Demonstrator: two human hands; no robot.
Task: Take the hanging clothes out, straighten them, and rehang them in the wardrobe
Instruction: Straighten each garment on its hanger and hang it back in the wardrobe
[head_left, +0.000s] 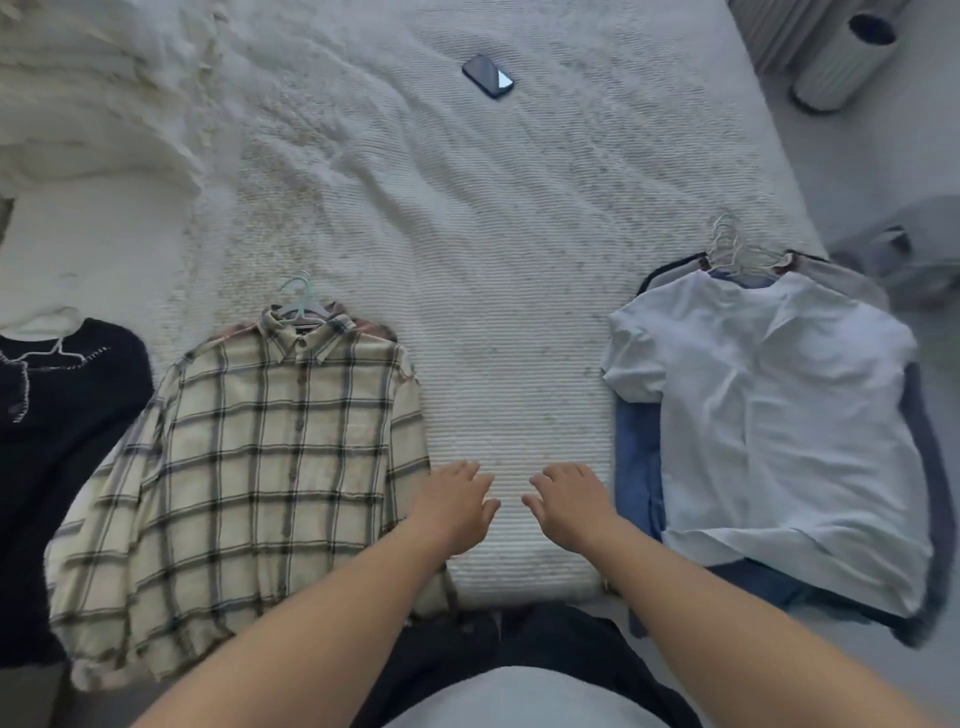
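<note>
A cream plaid shirt (260, 457) lies flat on the bed on a pale green hanger (300, 302). To its left lies a black garment (57, 441) on a white hanger. At the right, a white T-shirt (774, 415) tops a stack of hung clothes, with a blue garment (635, 467) under it and white hangers (732, 249) bunched at the top. My left hand (457, 506) and my right hand (571, 501) hover palms down, fingers relaxed, over the bare strip of bedspread between the two piles. Neither holds anything.
The white textured bedspread (493, 260) covers the bed. A dark phone (487, 76) lies far up the bed. A rumpled white blanket (93, 93) fills the upper left. Beyond the bed's right edge stand a ribbed cylindrical bin (841, 57) and a grey object (904, 244).
</note>
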